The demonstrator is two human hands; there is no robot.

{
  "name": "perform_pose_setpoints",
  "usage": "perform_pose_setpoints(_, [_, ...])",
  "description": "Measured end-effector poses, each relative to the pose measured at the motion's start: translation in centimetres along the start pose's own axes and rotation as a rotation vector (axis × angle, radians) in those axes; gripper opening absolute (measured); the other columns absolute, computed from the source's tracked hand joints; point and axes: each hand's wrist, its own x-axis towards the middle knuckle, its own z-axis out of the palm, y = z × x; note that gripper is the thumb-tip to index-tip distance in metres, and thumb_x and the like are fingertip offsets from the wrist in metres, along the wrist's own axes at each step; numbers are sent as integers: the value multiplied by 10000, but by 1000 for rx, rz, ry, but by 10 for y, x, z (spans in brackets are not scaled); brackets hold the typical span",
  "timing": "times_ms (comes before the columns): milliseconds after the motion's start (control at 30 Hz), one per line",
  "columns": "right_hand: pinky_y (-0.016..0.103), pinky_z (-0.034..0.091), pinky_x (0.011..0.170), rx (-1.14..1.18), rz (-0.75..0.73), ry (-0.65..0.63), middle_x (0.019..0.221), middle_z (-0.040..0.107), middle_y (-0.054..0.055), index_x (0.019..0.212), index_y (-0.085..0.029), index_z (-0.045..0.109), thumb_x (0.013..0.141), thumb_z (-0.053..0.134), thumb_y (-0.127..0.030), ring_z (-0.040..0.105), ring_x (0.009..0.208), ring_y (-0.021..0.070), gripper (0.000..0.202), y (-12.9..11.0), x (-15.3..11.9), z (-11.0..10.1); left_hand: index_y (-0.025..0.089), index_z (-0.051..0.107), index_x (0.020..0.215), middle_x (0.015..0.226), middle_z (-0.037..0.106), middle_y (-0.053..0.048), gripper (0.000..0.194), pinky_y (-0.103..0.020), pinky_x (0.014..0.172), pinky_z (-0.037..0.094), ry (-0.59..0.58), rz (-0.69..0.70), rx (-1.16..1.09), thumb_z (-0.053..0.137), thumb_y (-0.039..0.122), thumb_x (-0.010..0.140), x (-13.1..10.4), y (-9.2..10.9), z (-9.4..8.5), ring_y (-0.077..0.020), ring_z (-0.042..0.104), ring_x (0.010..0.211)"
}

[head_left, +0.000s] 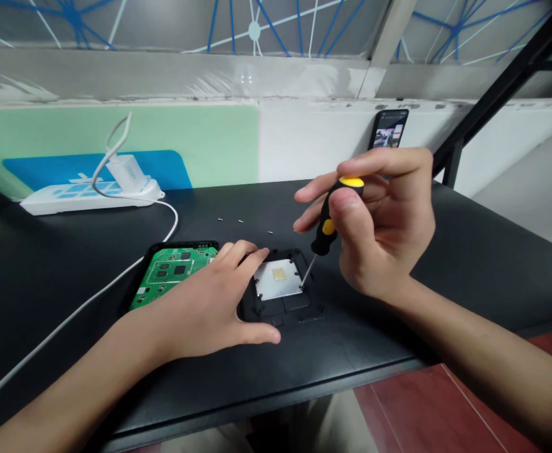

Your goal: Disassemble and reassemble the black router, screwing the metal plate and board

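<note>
My right hand (pixel 384 220) is closed around a black and yellow screwdriver (pixel 325 229), whose tip meets the lower right corner of a silver metal plate (pixel 270 288). That plate, with a small beige pad (pixel 279 274) on it, lies in a black plastic cover (pixel 285 306) on the table. Spread over the cover's left side is my left hand (pixel 219 299), fingers apart and thumb by the near edge. Partly behind this hand, a green circuit board (pixel 162 277) sits in a black casing (pixel 141 270).
Three small screws (pixel 240 221) lie on the black table (pixel 351 365) beyond the cover. A white power strip (pixel 91 195) with a plugged charger (pixel 127 173) stands at back left, its white cable (pixel 68 318) crossing the table. A phone (pixel 389 129) leans against the wall.
</note>
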Motion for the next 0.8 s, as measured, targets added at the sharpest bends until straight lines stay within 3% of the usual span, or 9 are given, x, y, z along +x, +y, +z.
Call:
perform_pose_setpoints(133, [379, 612, 511, 0, -40, -6, 932, 667, 7, 1088, -403, 572, 958, 570, -379, 711, 799, 224, 132, 5, -2, 1, 192, 383, 1497, 1448, 449, -147, 916, -522, 1126, 403, -1, 5, 19, 720, 650, 779, 0, -1, 0, -376, 457, 1323])
perform_pose_setpoints(300, [373, 569, 489, -28, -91, 13, 884, 627, 7, 1011, -388, 627, 854, 725, -429, 651, 675, 201, 190, 4, 2, -1, 237, 373, 1508, 1442, 471, -133, 904, -546, 1116, 404, 11, 13, 3, 737, 622, 775, 0, -1, 1, -383, 460, 1325])
perform_pose_setpoints(467, [361, 541, 479, -59, -75, 63, 859, 615, 5, 934, -343, 681, 827, 769, -344, 637, 648, 181, 138, -3, 4, -1, 201, 391, 1492, 1444, 464, -140, 907, -527, 1116, 410, -10, -1, 18, 743, 621, 769, 1, 0, 0, -377, 465, 1313])
perform_pose_setpoints(633, [393, 621, 579, -3, 3, -36, 922, 721, 3, 1048, -361, 644, 952, 589, -399, 713, 724, 211, 117, -3, -1, -1, 194, 392, 1494, 1445, 457, -140, 918, -518, 1118, 415, 0, 6, 27, 737, 641, 770, 0, 0, 0, -371, 467, 1307])
perform_pose_setpoints(800, [444, 629, 581, 24, 39, -83, 1009, 739, 22, 1061, -372, 608, 978, 480, -490, 713, 716, 237, 193, -2, -3, -5, 209, 391, 1494, 1460, 445, -145, 913, -543, 1112, 416, 1, 7, 29, 715, 667, 773, 0, -2, 1, -385, 453, 1322])
